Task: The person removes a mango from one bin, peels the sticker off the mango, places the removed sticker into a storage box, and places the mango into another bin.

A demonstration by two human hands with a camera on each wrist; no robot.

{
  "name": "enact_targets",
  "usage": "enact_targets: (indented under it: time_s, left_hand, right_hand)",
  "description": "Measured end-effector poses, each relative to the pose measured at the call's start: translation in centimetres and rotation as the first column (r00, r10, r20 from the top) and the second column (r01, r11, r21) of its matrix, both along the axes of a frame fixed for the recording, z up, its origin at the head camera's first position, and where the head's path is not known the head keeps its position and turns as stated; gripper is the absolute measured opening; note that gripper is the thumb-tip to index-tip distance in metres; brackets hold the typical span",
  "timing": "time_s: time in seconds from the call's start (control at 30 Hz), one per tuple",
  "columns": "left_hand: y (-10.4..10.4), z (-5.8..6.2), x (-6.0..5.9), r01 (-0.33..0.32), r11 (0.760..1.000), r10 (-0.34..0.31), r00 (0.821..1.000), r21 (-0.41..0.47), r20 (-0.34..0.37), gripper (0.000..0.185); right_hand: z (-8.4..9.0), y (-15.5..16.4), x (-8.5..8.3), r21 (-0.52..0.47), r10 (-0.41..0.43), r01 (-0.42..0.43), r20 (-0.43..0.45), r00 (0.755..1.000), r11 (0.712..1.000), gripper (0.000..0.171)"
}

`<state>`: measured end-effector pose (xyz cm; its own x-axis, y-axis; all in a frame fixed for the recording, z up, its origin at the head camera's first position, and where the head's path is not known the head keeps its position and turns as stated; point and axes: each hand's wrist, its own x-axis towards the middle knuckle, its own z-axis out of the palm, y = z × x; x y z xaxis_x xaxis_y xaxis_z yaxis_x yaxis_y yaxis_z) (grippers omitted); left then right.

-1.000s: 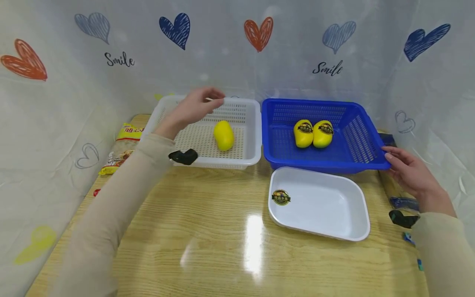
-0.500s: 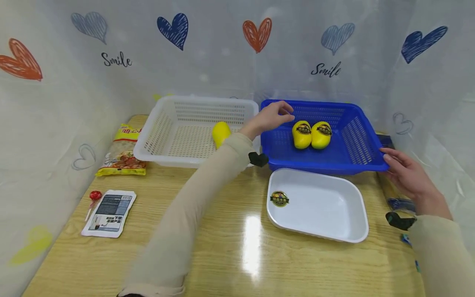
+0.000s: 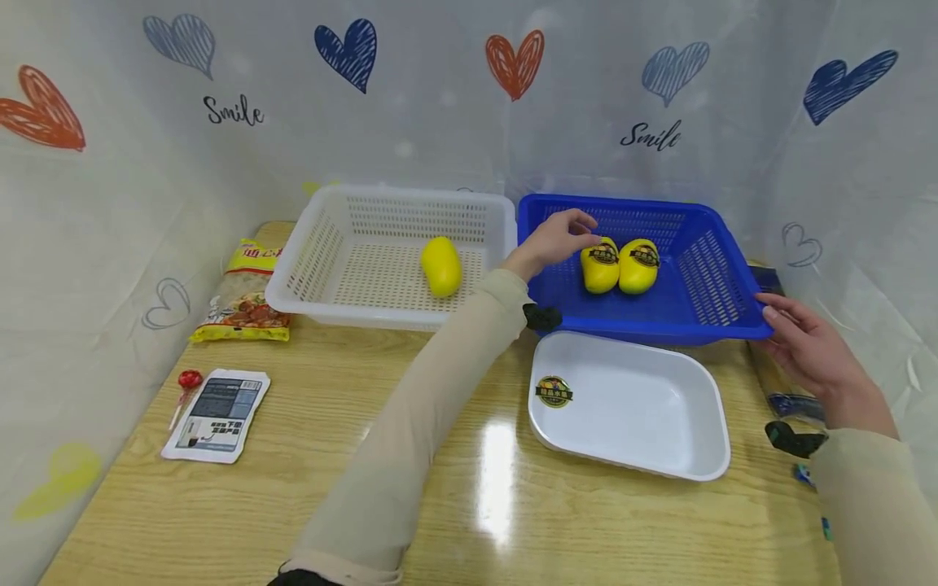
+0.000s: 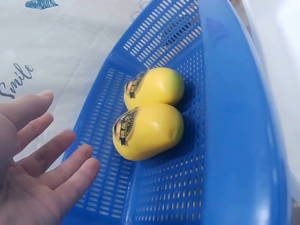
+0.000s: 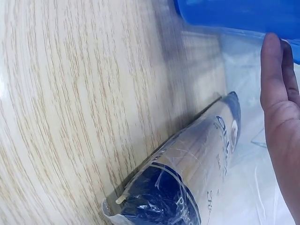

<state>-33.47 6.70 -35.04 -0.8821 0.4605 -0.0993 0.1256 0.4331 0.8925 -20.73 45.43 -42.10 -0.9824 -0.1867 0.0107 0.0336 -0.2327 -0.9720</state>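
In the head view my left hand [image 3: 558,238] hovers over the left part of the blue basket [image 3: 652,330]. Its fingers are loosely bent and hold nothing; the left wrist view shows the palm spread beside two yellow mangoes. Those mangoes, the left mango [image 3: 599,277] and the right mango [image 3: 637,281], lie side by side in the basket, each with a dark sticker. At the basket's right corner my right hand [image 3: 813,346] pinches the rim between thumb and fingers. A third mango [image 3: 442,267], with no sticker showing, lies in the white basket [image 3: 352,313].
In front of the blue basket stands a white tray [image 3: 637,415] with a sticker. Left on the table are a yellow food bag [image 3: 245,297], a flat packet [image 3: 218,415] and a red lollipop [image 3: 190,379]. A clear-and-blue package [image 5: 187,168] lies below my right hand.
My left hand has swung right from above the white basket to above the blue basket, close to the mangoes. My right hand has stayed at the blue rim.
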Motion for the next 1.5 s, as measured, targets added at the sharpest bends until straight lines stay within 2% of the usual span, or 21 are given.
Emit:
enact_targets:
  time_s: [0.2, 0.43, 0.57, 0.77, 0.93, 1.2, 1.37, 1.5]
  left_hand:
    - [0.6, -0.9, -0.4, -0.024, 1.0, 0.024, 1.0, 0.001, 0.008, 0.038]
    - [2.6, -2.3, -1.1, -0.092, 0.995, 0.094, 0.995, -0.046, 0.039, 0.042]
    - [3.3, -2.7, -1.4, -0.128, 0.99, 0.13, 0.99, -0.055, 0.048, 0.041]
    - [4.0, -2.7, -1.9, -0.177, 0.981, 0.182, 0.981, -0.073, 0.062, 0.04]
    - [4.3, -2.7, -2.0, -0.174, 0.982, 0.178, 0.982, -0.072, 0.058, 0.039]
    - [5.4, -2.7, -1.7, -0.167, 0.983, 0.174, 0.979, -0.072, 0.105, 0.038]
    - [6.0, -3.0, -1.7, -0.178, 0.981, 0.185, 0.977, -0.074, 0.103, 0.039]
    - [6.1, -3.4, -1.8, -0.174, 0.977, 0.187, 0.976, -0.121, 0.109, 0.039]
  right_hand:
    - [0.2, 0.0, -0.4, 0.018, -0.006, 0.005, 0.012, 1.0, 1.0, 0.034]
    - [0.0, -0.1, -0.1, -0.002, 0.007, -0.007, -0.001, 1.0, 1.0, 0.034]
    - [-0.1, 0.0, 0.2, -0.023, 0.007, -0.007, -0.002, 1.0, 1.0, 0.034]
    - [-0.1, 0.1, 0.4, -0.006, -0.019, 0.019, 0.043, 0.999, 1.0, 0.034]
    - [0.0, -0.1, 0.3, -0.013, -0.027, 0.028, 0.053, 0.998, 1.0, 0.034]
    - [0.2, -0.5, 0.3, -0.003, -0.013, 0.013, 0.015, 1.0, 1.0, 0.033]
    - [0.2, -0.3, 0.3, 0.016, -0.028, 0.028, 0.013, 1.0, 0.999, 0.033]
    - [0.1, -0.2, 0.3, -0.005, -0.004, 0.004, 0.01, 1.0, 1.0, 0.033]
